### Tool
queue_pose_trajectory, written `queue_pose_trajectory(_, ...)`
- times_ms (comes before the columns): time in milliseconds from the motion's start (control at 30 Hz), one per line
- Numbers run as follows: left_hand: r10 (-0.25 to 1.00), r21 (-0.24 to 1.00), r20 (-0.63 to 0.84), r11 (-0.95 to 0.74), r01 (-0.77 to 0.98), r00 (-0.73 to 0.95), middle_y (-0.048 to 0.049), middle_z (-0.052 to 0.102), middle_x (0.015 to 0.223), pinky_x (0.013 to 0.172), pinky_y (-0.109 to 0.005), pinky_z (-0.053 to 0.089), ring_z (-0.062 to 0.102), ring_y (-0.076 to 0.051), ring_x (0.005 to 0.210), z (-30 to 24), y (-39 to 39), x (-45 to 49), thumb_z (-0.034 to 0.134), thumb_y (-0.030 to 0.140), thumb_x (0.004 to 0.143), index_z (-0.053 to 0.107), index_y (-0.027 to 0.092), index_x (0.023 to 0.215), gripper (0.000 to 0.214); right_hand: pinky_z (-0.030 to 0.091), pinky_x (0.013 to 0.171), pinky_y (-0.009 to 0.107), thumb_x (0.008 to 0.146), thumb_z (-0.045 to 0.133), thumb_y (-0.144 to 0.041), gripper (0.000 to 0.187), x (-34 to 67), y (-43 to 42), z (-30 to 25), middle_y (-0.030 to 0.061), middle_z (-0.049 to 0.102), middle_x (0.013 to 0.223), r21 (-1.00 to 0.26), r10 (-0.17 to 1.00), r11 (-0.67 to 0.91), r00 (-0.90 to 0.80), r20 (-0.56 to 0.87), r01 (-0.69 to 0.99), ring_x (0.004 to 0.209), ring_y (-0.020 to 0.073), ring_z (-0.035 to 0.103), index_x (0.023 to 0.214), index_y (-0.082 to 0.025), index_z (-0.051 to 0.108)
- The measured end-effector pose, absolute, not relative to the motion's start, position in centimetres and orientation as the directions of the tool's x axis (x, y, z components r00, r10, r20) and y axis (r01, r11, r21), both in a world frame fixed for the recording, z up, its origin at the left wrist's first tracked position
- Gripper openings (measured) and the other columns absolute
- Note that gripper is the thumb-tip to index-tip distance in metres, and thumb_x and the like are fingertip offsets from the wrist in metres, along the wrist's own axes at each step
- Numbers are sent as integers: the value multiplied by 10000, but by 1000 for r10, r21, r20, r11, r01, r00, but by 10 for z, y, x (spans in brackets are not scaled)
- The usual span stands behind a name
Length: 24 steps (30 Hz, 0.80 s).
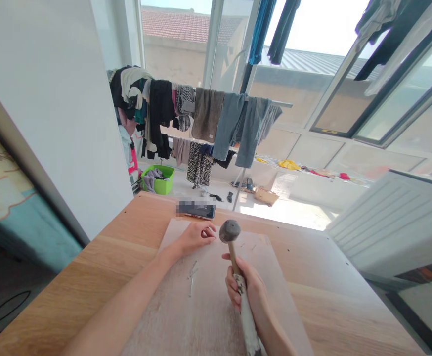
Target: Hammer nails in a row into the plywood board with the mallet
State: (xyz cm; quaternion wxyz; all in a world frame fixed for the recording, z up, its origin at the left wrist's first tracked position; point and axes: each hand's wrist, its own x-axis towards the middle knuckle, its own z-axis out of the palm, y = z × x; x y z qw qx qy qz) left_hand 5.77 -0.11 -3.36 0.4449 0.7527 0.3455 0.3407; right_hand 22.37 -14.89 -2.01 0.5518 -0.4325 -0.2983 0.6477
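My right hand (247, 289) is wrapped round the wooden handle of a hammer (230, 231), whose round dark head is raised over the far part of a pale thin board (201, 306). My left hand (195, 236) rests on that board just left of the hammer head, its fingertips pinched together on something too small to make out. A few loose nails (192, 277) lie on the board between my forearms. The board lies on a wooden table (101, 267).
A dark flat object (200, 210) lies at the table's far edge. Beyond stands a rack of hanging laundry (208, 118), a green basket (159, 179) on the floor, large windows and a white radiator (394, 217) to the right. A white wall (53, 109) stands at left.
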Motion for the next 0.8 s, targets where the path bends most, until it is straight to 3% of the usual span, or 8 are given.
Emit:
queue_pose_trajectory(500, 821, 894, 210, -381, 236, 532, -35, 792, 856, 706, -231, 511, 691, -143, 739, -36, 1, 57, 695, 233, 756, 711, 143, 1014, 273, 344, 260, 183, 789, 689, -726, 709, 218, -153, -17, -111, 468, 503, -917, 971, -211, 36, -236, -338, 311, 72, 354, 1190, -154, 571)
queue_pose_trajectory(800, 825, 899, 217, -377, 223, 522, -26, 784, 819, 730, -243, 512, 681, -140, 724, -38, 2, 57, 695, 235, 767, 704, 148, 1026, 274, 327, 255, 161, 804, 697, -694, 613, 221, -146, 7, -113, 456, 496, -921, 975, -182, 61, -215, -345, 312, 60, 350, 1105, -169, 597)
